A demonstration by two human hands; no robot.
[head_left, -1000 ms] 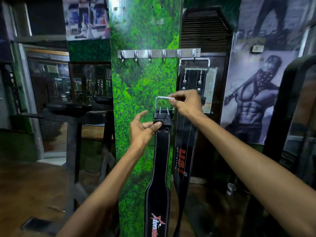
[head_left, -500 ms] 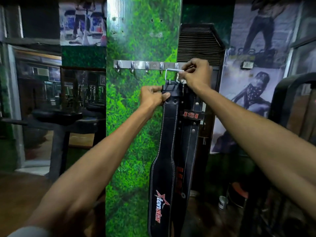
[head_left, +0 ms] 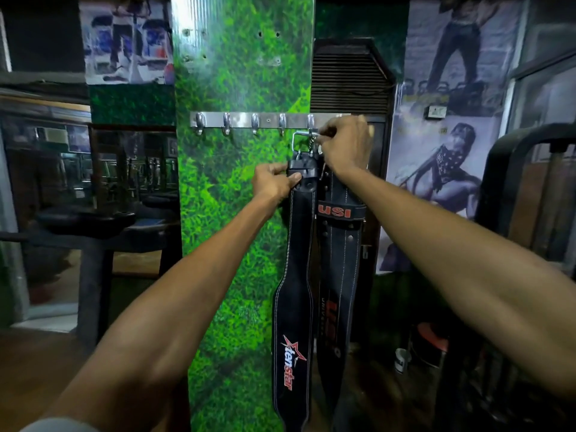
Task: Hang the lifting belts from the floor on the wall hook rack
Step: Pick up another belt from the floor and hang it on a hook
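Observation:
A steel hook rack [head_left: 268, 120] is screwed across a green grass-print pillar. A black Tenstar lifting belt [head_left: 293, 307] hangs down from its metal buckle [head_left: 304, 141], which sits at the rack's fifth hook. My right hand [head_left: 343, 145] pinches the buckle's right side at that hook. My left hand [head_left: 274, 182] grips the belt's top just below the buckle. A second black belt marked USI [head_left: 341, 244] hangs right behind it, its buckle hidden by my right hand.
Four bare hooks lie to the left on the rack. A dark bench and frame [head_left: 93, 226] stand at the left. A black machine frame [head_left: 514, 188] is at the right. A small cup [head_left: 402, 360] and a red stool [head_left: 433, 338] sit low on the right floor.
Both hands raised the Tenstar belt from chest height up to the rack. Its buckle now sits at the fifth hook, and the view has moved closer to the pillar.

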